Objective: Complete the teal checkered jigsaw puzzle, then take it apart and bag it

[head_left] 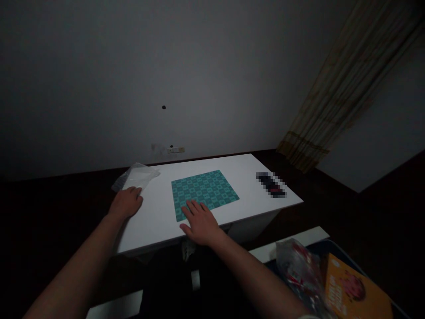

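With the teal mat [205,188] as the clock's centre and twelve pointing away from the person, the nearest thing I see is a dark blue tub [337,248], low down at four o'clock. In it lies an orange box or book [358,292] with pale lettering and a pinkish round figure, and just beside that a crumpled clear bag [295,261] with red bits showing through; what they are I can't make out. A pale board [312,236] runs along the tub's far side. Next comes the white tabletop [149,226]. The two hands are well apart. The right hand [201,223] rests at six o'clock, palm down, fingers slightly spread over the mat's near edge, gripping nothing. The mat itself lies flat around the middle of the tabletop, patterned in checks. Over at nine o'clock the left hand [126,204] sits by the tabletop's edge, fingertips at a clear plastic sleeve [141,173] with something white inside; I can't tell whether it is pinching it. At three o'clock lies a dark object [272,185], blurred into blocks. Beyond, sockets [175,150] sit low on the wall [212,79] toward eleven, and a curtain [325,97] hangs at two.
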Motion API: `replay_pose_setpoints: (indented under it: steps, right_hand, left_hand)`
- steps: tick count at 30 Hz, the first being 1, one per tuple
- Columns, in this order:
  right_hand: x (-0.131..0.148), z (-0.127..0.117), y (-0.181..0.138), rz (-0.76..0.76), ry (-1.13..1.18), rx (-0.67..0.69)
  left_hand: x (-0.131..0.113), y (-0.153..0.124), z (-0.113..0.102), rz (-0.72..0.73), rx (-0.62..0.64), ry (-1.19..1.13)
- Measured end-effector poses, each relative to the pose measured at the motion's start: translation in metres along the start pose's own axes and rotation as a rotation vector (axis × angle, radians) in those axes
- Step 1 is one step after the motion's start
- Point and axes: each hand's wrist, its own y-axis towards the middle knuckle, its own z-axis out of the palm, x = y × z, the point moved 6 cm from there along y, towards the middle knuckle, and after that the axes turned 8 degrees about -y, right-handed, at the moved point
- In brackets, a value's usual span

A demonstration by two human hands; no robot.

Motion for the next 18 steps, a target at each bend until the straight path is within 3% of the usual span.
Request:
replay_pose_setpoints:
  steps: [8, 11, 13, 16, 18]
  right_hand:
    - [-0.039, -0.001, -0.04, -0.044, -0.083, 0.003]
    - [-0.04, 0.001, -0.053, -0.077, -0.114, -0.034]
    - [-0.041, 0.005, -0.061, -0.078, -0.131, -0.067]
    - [-0.044, 0.01, -0.072, -0.072, -0.146, -0.113]
    - [-0.047, 0.012, -0.081, -0.077, -0.142, -0.139]
  left_hand:
    - [-0.09, -0.039, -0.015, -0.077, -0.065, -0.05]
    - [-0.124, -0.061, -0.018, -0.106, -0.228, -0.126]
    - [-0.155, -0.078, -0.016, 0.03, -0.299, -0.231]
    - [-0.207, -0.106, -0.005, 0.377, -0.233, -0.423]
    - [-0.231, -0.122, 0.002, 0.479, -0.172, -0.481]
